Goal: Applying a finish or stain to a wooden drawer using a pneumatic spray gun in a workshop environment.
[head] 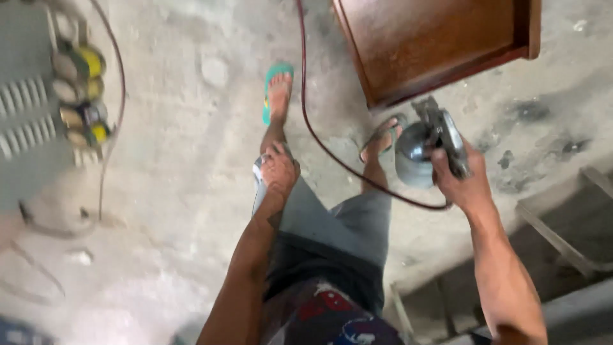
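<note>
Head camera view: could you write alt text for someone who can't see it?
A person's right hand holds a spray gun with a red hose over a concrete floor. The left hand grips a small pale object, near a brown wooden panel.

Soft, even daylight, faint shadows, motion blur strongest at the edges.

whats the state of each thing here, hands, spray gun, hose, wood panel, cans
right hand: closed around the spray gun's handle
spray gun: held up off the floor, metal cup hanging below
left hand: closed on a small pale object, too blurred to identify
red hose: slack, trailing across the concrete floor to the gun
brown wood panel: lying tilted on the floor, surface glossy
cans: lined up in a row, lids unclear
</note>
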